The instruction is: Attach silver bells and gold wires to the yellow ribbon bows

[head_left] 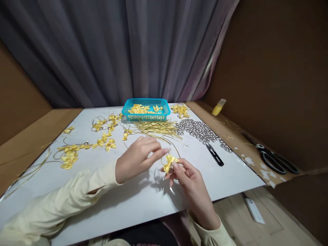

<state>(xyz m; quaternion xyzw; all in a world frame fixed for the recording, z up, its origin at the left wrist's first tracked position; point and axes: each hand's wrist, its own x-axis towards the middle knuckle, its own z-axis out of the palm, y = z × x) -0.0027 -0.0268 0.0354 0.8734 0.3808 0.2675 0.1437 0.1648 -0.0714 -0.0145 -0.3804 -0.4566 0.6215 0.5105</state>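
My right hand (pixel 191 182) pinches a small yellow ribbon bow (pixel 169 162) just above the white board (pixel 133 201). A thin gold cord loop (pixel 176 149) runs up from the bow. My left hand (pixel 138 158) reaches in from the left, its fingertips on the gold cord right beside the bow. Both arms wear pale yellow sleeves. Whether a silver bell hangs under the bow I cannot tell.
A turquoise basket (pixel 146 109) of yellow bows stands at the back. Gold cords (pixel 159 128), silver bells (pixel 200 131), finished bows (pixel 84 143), black snips (pixel 214 154), large scissors (pixel 274 159), a yellow glue bottle (pixel 218 107) and a white phone (pixel 253 210) surround it.
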